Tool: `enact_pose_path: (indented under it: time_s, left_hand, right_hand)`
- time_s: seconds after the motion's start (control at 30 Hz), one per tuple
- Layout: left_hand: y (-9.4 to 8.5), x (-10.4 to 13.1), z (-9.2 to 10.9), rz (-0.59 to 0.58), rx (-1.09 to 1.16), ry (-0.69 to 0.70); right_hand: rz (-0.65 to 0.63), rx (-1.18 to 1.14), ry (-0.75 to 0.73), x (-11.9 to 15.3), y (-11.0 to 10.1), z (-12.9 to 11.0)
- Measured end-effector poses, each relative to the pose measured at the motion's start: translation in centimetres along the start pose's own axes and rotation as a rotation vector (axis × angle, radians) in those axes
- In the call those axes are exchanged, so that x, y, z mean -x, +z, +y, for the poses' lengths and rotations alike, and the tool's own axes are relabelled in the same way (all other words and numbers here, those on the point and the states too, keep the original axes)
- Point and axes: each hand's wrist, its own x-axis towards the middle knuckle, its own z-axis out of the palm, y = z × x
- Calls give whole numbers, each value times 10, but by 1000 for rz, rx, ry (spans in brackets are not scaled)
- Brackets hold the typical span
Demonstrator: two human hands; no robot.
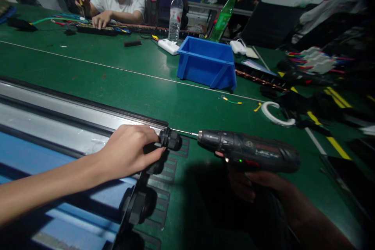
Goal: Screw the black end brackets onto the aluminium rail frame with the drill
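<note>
Green table (125, 80); left hand (131, 148) holds fitting (173, 140); right hand (277, 183) apparently grips drill (249, 147).

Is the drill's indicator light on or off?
On: a small green light glows on the drill, above the right hand gripping it.

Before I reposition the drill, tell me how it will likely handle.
The drill should feel rigid, given its thick, hard-looking body. It is probably top-heavy, with that bulk above the gripping right hand. The long, thin bit could deflect if pushed sideways.
</note>
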Motion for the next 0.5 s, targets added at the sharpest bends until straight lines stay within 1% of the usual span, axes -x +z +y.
enact_pose_path:
  time_s: [0.2, 0.37, 0.5]
  left_hand:
    - [0, -1, 0, -8, -9, -3]
    - [0, -1, 1, -6, 1, -5]
    - [-1, -1, 1, -1, -2, -2]
  right_hand:
    - [-4, 33, 48, 2, 8, -9]
    - [-3, 43, 77, 3, 1, -5]
    - [-21, 61, 48, 1, -3, -3]
